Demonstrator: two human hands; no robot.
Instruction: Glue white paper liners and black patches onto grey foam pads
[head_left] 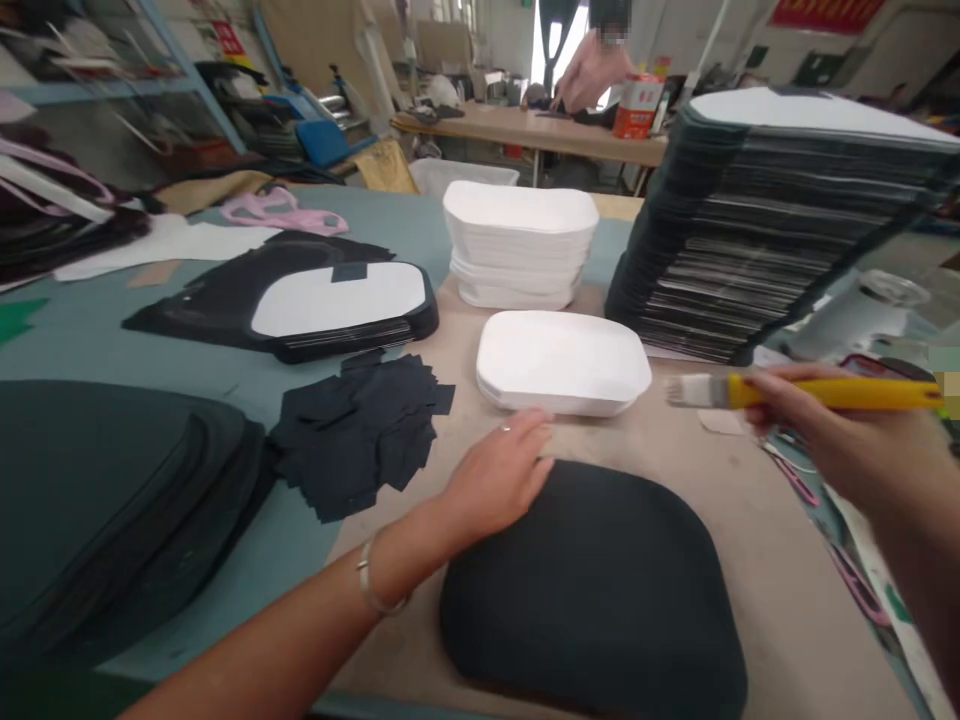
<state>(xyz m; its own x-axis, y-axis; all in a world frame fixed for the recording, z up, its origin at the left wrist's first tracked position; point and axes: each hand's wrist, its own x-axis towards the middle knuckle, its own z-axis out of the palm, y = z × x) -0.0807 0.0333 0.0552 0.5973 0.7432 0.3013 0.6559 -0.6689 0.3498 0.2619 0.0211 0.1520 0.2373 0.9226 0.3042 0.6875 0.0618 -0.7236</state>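
My right hand grips a flat paintbrush by its yellow handle, with the pale bristles pointing left above the brown board. My left hand reaches over the far left edge of a black rounded panel, fingers stretched out toward a low stack of white rounded sheets. Its fingertips are at the front edge of that stack; whether they touch it I cannot tell. A taller white stack stands just behind. Small black fabric pieces lie heaped to the left of my left hand.
Black panels are piled at the left front. Behind the heap, a white-topped stack rests on black material. A tall leaning stack rises at the right back. Pink-handled scissors lie at right. Another person's hand is at a far table.
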